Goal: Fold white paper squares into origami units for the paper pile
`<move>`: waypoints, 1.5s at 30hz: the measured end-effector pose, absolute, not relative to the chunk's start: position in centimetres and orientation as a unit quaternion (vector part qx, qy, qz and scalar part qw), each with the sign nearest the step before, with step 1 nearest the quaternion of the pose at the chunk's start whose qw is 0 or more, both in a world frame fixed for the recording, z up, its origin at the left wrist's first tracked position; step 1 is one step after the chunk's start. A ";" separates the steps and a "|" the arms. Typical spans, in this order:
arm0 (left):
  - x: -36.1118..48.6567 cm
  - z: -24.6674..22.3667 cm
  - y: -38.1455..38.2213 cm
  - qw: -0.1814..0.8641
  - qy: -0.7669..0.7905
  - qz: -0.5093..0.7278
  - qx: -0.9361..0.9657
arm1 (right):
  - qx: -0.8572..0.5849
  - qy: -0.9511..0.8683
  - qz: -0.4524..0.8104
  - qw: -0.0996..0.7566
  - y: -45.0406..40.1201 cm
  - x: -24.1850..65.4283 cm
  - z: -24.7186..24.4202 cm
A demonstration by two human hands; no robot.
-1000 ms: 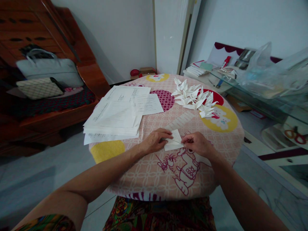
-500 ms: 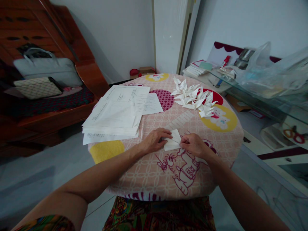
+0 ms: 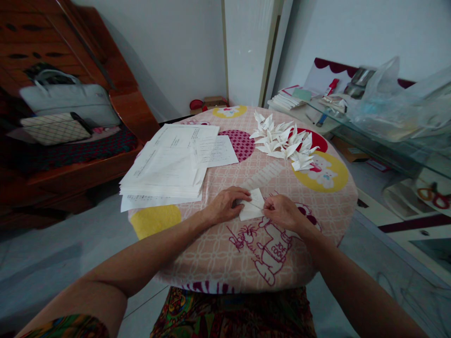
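A small folded piece of white paper (image 3: 252,211) lies on the patterned tablecloth (image 3: 211,244) between my two hands. My left hand (image 3: 227,204) rests at its left side, with fingers and thumb pressed on the paper. At the right corner my right hand (image 3: 282,211) pinches the paper between thumb and fingertips. A crease or folded edge runs across the paper. Behind it, toward the back right of the round table, sits a cluster of several folded white paper cranes (image 3: 282,136).
A stack of printed sheets (image 3: 165,164) covers the table's left side. Right of the table stands a glass shelf (image 3: 398,145) with a plastic bag (image 3: 380,108), and scissors (image 3: 435,195) lie lower down. On the left, a wooden bench (image 3: 130,108) holds a grey bag (image 3: 73,101).
My right hand has barely shifted at the paper's right corner, and the fold lines look slightly different. My left hand stays in place.
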State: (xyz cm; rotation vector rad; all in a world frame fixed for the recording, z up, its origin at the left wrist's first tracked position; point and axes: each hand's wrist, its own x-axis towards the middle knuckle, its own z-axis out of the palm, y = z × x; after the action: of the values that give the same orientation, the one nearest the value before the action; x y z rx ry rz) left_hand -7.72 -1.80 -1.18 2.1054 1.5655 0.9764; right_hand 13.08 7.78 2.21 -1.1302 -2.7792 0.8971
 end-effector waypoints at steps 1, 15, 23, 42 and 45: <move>-7.7 -1.2 -1.8 0.171 0.551 0.344 0.740 | -0.359 -0.888 0.287 0.009 7.8 13.1 2.2; -7.4 -0.7 -1.9 0.183 0.583 0.337 0.716 | -0.377 -0.893 0.245 -0.015 7.6 12.6 2.1; -7.5 -0.7 -1.9 0.169 0.549 0.340 0.744 | -0.366 -0.894 0.257 -0.027 8.0 12.4 2.3; -8.1 -0.4 -1.8 0.067 0.428 0.232 0.871 | -0.348 -0.879 0.322 -0.045 8.7 11.9 3.0; -8.2 -0.5 -1.8 0.065 0.421 0.212 0.879 | -0.339 -0.852 0.398 -0.032 9.1 12.8 2.6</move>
State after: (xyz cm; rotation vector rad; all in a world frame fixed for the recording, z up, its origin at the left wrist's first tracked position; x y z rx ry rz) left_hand -8.16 -1.79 -0.51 2.6545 1.2723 0.6390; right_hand 12.85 9.09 2.62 -1.0885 -2.7311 1.2753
